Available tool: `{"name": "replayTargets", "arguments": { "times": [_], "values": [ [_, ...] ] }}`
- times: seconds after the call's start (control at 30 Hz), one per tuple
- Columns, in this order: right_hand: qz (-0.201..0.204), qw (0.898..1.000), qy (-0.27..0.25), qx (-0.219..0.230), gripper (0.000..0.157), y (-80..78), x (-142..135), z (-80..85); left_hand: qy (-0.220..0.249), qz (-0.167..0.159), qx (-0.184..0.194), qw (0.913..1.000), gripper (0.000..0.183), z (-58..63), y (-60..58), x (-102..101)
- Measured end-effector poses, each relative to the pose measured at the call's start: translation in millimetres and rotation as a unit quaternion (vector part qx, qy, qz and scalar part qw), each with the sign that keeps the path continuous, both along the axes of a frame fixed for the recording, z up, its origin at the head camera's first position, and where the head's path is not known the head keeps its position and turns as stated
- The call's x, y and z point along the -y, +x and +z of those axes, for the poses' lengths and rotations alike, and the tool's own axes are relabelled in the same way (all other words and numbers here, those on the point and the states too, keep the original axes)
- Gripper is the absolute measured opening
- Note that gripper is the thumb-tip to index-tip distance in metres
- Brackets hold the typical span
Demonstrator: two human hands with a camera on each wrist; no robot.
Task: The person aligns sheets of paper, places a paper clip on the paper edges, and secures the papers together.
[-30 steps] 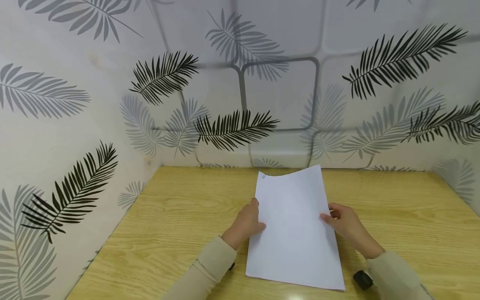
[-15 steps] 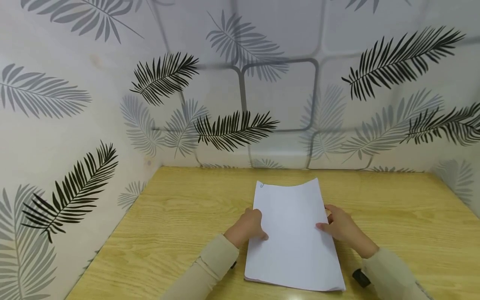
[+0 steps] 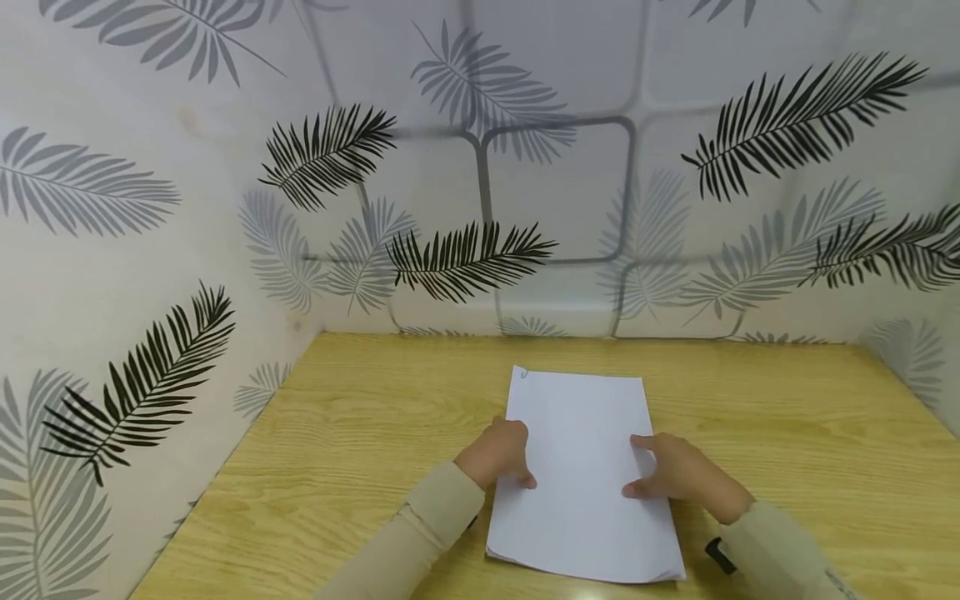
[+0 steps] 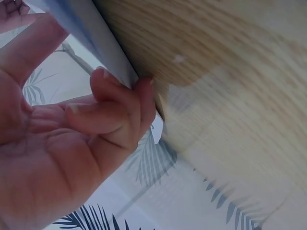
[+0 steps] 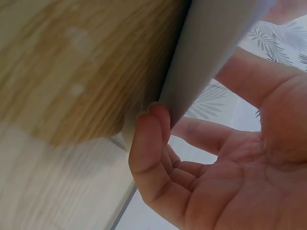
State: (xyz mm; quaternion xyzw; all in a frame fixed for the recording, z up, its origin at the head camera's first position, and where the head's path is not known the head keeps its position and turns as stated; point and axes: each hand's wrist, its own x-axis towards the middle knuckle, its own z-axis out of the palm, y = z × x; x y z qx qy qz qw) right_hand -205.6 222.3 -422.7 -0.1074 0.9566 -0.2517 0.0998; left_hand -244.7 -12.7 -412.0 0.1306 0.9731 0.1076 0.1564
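Observation:
A stack of white paper (image 3: 581, 492) lies on the wooden table, with a small paper clip (image 3: 524, 374) at its far left corner. My left hand (image 3: 498, 454) holds the stack's left edge, thumb on the top sheet. In the left wrist view its other fingers (image 4: 115, 108) are bent against the side of the stack. At the right edge, my right hand (image 3: 678, 475) has thumb and forefinger on the top sheet. Its remaining fingers (image 5: 151, 148) curl at the stack's side close to the tabletop in the right wrist view.
The wooden table (image 3: 360, 425) extends to both sides of the paper. Behind it and on the left stand walls (image 3: 420, 192) covered with a leaf pattern. Dark wrist gear (image 3: 722, 556) shows beneath the right sleeve.
The stack has come down towards the table and its curved far edge now lies nearly straight. My right forefinger has shifted onto the top sheet. Both hands moved slightly nearer to me.

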Motion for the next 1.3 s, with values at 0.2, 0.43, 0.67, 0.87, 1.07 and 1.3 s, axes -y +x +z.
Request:
{"name": "replayTargets", "arguments": {
  "times": [0.2, 0.43, 0.67, 0.87, 1.07, 1.3],
  "values": [
    [-0.001, 1.000, 0.011, -0.004, 0.078, -3.5, 0, -2.8, -0.032, -0.024, -0.005, 0.9992, 0.054, -2.8, -8.7, -2],
    [0.015, 0.999, 0.031, -0.026, 0.075, -12.8, 0, -6.3, -0.021, -0.026, 0.000, 0.9994, 0.055, -2.4, -17.8, -2],
    [0.018, 0.999, 0.032, -0.024, 0.074, -18.8, -2, -5.2, -0.009, -0.026, 0.002, 0.9996, 0.055, -2.3, -26.5, -5],
    [0.020, 0.999, 0.037, -0.031, 0.073, -24.1, -2, -6.8, -0.009, -0.017, -0.002, 0.9998, 0.056, -6.1, -33.1, -5],
    [0.017, 0.999, 0.033, -0.028, 0.072, -29.8, -1, -9.3, -0.007, -0.017, -0.011, 0.9998, 0.054, -10.8, -38.1, -3],
    [0.013, 0.999, 0.039, -0.027, 0.071, -41.5, -3, -11.2, -0.003, -0.010, -0.021, 0.9997, 0.056, -9.1, -44.9, -4]
  ]
}}
